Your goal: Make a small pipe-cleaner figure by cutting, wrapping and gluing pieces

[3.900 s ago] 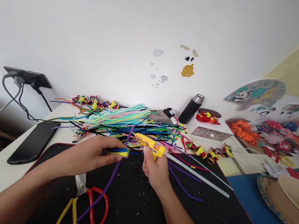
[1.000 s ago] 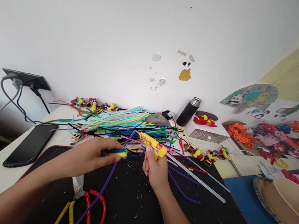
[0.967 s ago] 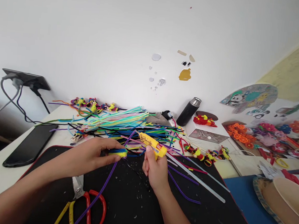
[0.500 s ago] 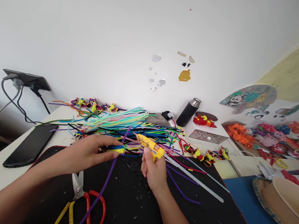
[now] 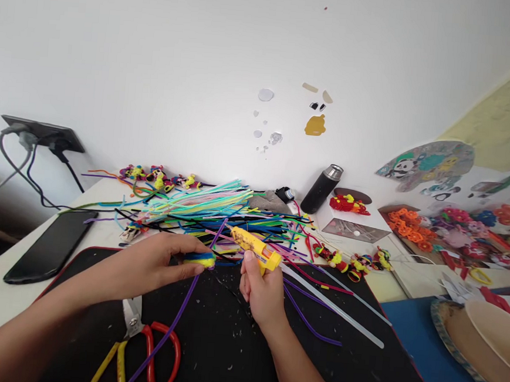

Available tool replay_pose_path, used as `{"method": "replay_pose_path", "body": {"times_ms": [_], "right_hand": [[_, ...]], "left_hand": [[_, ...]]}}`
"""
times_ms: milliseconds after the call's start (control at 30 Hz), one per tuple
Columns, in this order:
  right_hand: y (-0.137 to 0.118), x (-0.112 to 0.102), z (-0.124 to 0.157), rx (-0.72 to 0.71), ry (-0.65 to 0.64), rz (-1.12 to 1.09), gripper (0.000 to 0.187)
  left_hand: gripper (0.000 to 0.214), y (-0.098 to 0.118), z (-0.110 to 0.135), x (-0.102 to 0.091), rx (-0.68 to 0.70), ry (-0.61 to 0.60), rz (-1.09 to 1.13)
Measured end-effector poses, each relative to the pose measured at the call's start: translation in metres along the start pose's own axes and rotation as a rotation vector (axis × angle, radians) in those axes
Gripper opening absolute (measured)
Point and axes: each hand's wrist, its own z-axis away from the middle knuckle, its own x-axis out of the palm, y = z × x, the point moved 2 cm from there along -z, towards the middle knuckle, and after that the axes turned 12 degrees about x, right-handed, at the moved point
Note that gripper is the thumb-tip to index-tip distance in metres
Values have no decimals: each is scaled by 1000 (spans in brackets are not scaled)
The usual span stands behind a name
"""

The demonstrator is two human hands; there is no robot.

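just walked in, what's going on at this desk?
A person's left hand pinches a small blue-and-yellow piece. Their right hand grips a yellow glue gun, its tip beside the upper end of a purple pipe cleaner; whether they touch, I can't tell. Scissors lie on the black mat, with a heap of pipe cleaners behind.

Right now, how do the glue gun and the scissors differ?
The glue gun is held in the right grip; the scissors lie on the black mat.
The glue gun's body is yellow with dark stains towards its nozzle; the scissors have metal blades and one red, one yellow handle.
Shared: both show yellow.
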Motion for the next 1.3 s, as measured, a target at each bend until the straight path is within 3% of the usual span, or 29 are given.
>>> {"method": "replay_pose_path", "body": {"times_ms": [1300], "right_hand": [[2,-1,2,-25,0,65,64]], "left_hand": [[42,5,0,-3,21,41,-25]]}}
